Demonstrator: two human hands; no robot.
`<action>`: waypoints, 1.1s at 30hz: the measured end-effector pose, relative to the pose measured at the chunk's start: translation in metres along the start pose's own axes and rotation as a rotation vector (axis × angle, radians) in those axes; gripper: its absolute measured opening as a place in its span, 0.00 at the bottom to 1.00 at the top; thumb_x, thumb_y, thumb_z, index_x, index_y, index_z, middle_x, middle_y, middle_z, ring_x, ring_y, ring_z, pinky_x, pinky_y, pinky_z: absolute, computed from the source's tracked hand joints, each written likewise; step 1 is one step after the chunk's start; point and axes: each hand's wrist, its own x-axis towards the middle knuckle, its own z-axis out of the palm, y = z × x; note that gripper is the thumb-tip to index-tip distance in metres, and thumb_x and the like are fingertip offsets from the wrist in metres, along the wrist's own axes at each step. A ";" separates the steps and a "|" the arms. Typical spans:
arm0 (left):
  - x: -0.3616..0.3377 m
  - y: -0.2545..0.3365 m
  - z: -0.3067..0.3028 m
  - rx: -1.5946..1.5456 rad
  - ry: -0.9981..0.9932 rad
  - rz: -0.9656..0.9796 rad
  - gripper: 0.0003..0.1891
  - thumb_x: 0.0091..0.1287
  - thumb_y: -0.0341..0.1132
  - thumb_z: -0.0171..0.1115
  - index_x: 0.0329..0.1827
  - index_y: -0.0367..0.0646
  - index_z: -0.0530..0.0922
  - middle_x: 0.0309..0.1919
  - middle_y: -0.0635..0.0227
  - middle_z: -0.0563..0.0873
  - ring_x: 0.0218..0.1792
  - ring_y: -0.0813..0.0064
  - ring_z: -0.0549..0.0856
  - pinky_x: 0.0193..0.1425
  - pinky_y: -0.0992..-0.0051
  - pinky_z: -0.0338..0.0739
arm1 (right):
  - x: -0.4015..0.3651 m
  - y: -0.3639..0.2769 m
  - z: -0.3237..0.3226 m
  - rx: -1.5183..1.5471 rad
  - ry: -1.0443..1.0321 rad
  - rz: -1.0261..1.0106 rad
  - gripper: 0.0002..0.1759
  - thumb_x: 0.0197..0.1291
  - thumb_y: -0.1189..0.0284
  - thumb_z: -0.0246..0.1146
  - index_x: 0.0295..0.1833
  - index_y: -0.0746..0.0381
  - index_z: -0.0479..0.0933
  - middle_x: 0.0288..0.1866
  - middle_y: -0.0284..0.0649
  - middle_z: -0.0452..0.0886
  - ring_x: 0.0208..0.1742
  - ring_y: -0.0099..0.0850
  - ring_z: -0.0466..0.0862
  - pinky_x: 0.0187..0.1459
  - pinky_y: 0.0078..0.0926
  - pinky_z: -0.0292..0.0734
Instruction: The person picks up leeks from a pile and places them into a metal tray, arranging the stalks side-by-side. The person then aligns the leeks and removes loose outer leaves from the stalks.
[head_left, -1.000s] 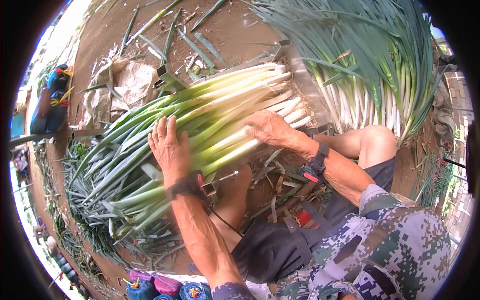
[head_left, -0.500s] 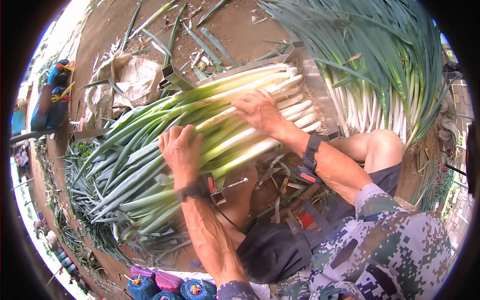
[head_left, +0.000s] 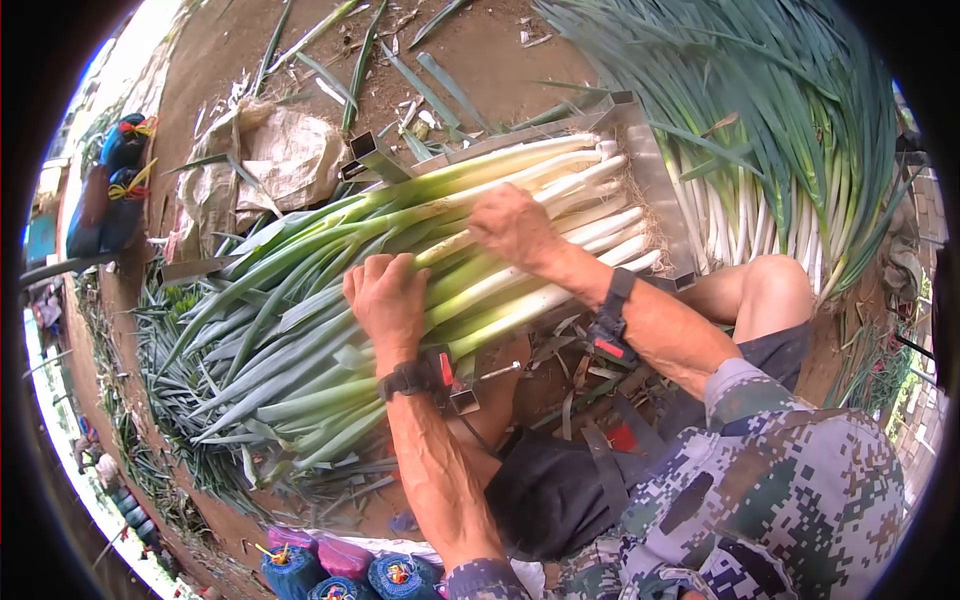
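A bundle of long green onions (head_left: 540, 195) lies across a metal frame (head_left: 660, 180), white root ends to the right and green leaves (head_left: 300, 320) spreading left. My left hand (head_left: 390, 305) is closed at the near side of the bundle, where the stalks turn green, with its fingers curled round a green onion. My right hand (head_left: 512, 228) rests on the paler part of the stalks, fingers bent in and closed on a stalk. The fingertips of both hands are partly hidden. Each wrist wears a dark strap.
A large pile of green onions (head_left: 770, 130) lies at the upper right. Crumpled sacking (head_left: 285, 160) and leaf scraps (head_left: 430, 85) lie on the dirt behind the frame. Blue and pink rolls of twine (head_left: 345, 560) stand at the bottom left. My bare knee (head_left: 775, 285) is beside the frame's right end.
The fingers of my right hand have curled in more tightly and drawn slightly back toward the left. My left hand stays on the stalks. The whole view has shifted slightly.
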 end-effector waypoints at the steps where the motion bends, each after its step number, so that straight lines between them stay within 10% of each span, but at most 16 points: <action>1: 0.001 -0.001 0.001 0.008 0.010 -0.003 0.16 0.48 0.38 0.80 0.41 0.50 0.88 0.40 0.70 0.85 0.50 0.62 0.81 0.65 0.62 0.67 | -0.003 0.014 -0.012 -0.023 -0.013 -0.003 0.08 0.57 0.65 0.67 0.29 0.56 0.84 0.35 0.34 0.85 0.43 0.36 0.81 0.49 0.36 0.78; 33: 0.000 0.000 0.016 -0.092 0.339 -0.098 0.13 0.57 0.34 0.74 0.46 0.47 0.87 0.53 0.66 0.86 0.55 0.61 0.82 0.67 0.61 0.70 | 0.045 -0.047 0.034 0.098 0.009 0.305 0.11 0.54 0.64 0.71 0.43 0.53 0.84 0.42 0.38 0.83 0.44 0.43 0.86 0.44 0.43 0.81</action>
